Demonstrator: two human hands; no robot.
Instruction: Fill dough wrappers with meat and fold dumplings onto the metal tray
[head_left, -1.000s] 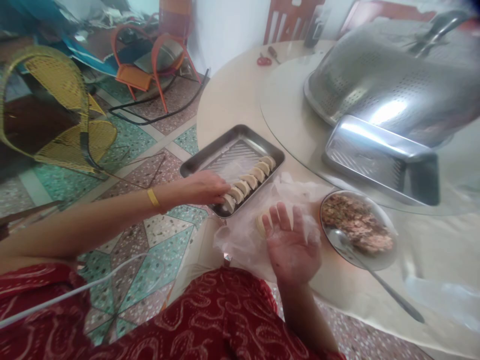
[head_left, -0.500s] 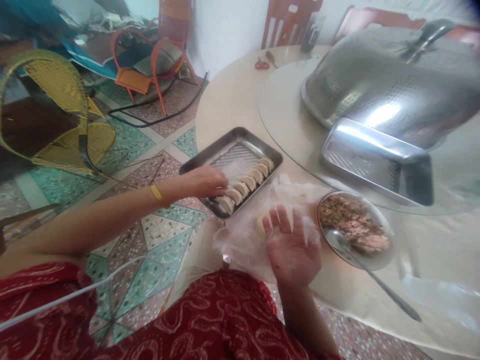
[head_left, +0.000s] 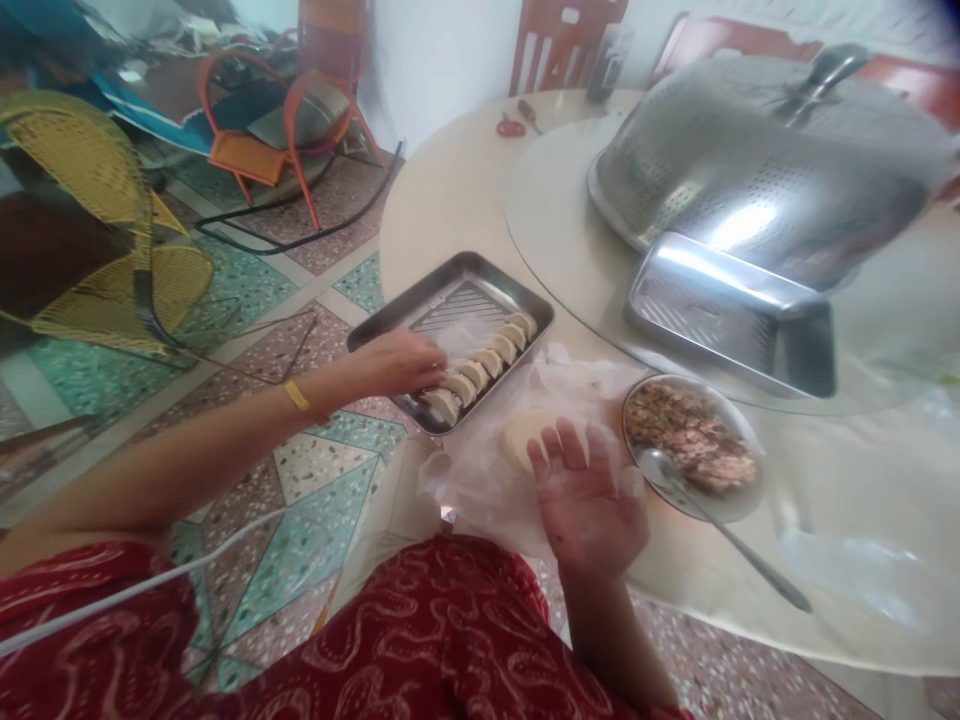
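My left hand (head_left: pixel 405 362) is over the near-left side of a dark metal tray (head_left: pixel 367 322), its fingers curled together beside a row of folded dumplings (head_left: pixel 487 362). What its fingertips hold, if anything, is hidden. White flour lies in the tray by the fingers. My right hand (head_left: pixel 591 505) is palm up with fingers spread, holding nothing. Behind its fingertips is a stack of round dumpling wrappers (head_left: pixel 519 440) on a crumpled plastic bag (head_left: pixel 480 475). To its right stands a bowl of minced filling (head_left: pixel 694 435) with a metal spoon (head_left: pixel 750 550) resting in it.
A second metal tray (head_left: pixel 720 310) leans by a large perforated metal cover (head_left: pixel 750 160) on the glass turntable (head_left: pixel 551 210). Red-handled scissors (head_left: pixel 511 126) lie at the table's far side. An orange rocking chair (head_left: pixel 255 150) and a yellow woven chair (head_left: pixel 120 290) stand left.
The view has shifted slightly, moving the table's things a little left in the picture. My left hand stays curled by the dumplings, and my right hand stays open, palm up.
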